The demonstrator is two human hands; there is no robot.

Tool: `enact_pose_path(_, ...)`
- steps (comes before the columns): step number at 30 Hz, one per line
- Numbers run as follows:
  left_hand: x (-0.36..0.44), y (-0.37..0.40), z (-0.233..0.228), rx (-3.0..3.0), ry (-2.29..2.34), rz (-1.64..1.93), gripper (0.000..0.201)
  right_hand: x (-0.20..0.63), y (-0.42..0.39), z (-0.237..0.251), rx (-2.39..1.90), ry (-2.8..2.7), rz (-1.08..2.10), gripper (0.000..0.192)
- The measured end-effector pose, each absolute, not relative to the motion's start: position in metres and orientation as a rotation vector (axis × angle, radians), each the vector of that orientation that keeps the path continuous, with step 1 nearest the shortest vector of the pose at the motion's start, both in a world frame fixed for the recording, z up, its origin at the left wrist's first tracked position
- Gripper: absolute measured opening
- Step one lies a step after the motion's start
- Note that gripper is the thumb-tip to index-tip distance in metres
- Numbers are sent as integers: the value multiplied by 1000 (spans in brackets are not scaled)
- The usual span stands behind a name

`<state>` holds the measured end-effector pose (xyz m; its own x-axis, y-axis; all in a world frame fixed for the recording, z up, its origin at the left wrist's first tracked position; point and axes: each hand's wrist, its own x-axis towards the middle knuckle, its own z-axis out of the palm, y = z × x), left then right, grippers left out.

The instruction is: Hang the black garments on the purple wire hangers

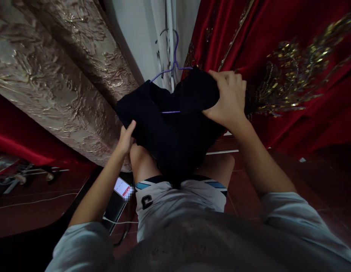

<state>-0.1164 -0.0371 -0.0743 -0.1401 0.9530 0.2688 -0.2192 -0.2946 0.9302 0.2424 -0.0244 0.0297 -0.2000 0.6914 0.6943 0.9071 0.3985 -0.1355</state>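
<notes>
A dark navy garment (175,139) is spread out in front of me over a purple hanger (174,65). The hanger's hook points up, and its lower bar shows through the neck opening. My left hand (126,138) pinches the garment's left edge, thumb on top and fingers mostly hidden beneath. On the other side, my right hand (230,96) grips the shoulder part, thumb below and fingers bent over the far edge. The garment's lower part hangs down between my knees. Its exact kind cannot be made out in the dim light.
Cream embossed fabric (87,68) hangs at the left, and red satin with gold sequins (289,75) at the right. White poles (170,15) stand behind the hanger. A lit phone (123,187) lies beside my left leg, near a white cable (118,222).
</notes>
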Motion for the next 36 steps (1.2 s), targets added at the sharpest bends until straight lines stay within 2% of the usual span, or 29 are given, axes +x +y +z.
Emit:
enact_pose_path(4, -106, -53, -104, 1085, 1103, 1681, 54, 261, -39, 16, -1202, -2061, -398, 93)
enact_pose_path(6, -96, -62, -109, 1003, 1119, 1714, 48, 264, -46, 3, -1090, -2053, -356, 87)
enact_pose_path(8, -84, -71, -110, 904, 1113, 1761, 43, 255, -52, -14, -1014, -1919, -279, 67)
enact_pose_path(11, -65, -84, -106, 784, 1097, 1817, 39, 219, -56, -51, -1035, -1575, -10, 25)
enact_pose_path(12, -59, -89, -105, 769, 1095, 1822, 38, 205, -56, -66, -1078, -1499, 134, 23)
enact_pose_path(15, -48, -102, -99, 792, 1104, 1856, 40, 165, -55, -114, -1273, -1507, 653, 38)
enact_pose_path(18, -45, -113, -90, 797, 1163, 1878, 42, 141, -62, -153, -1396, -1342, 896, 42)
enact_pose_path(22, -49, -120, -86, 881, 1172, 1969, 37, 131, -86, -171, -1323, -1262, 1058, 41)
enact_pose_path(27, -54, -119, -111, 971, 1282, 2100, 35, 133, -105, -157, -1229, -1255, 1172, 44)
enact_pose_path(33, -30, -125, -150, 1137, 1530, 1988, 53, 134, -110, -146, -1216, -1203, 1189, 48)
enact_pose_path(36, -17, -127, -158, 1289, 1504, 1791, 37, 131, -113, -147, -1201, -1179, 1208, 48)
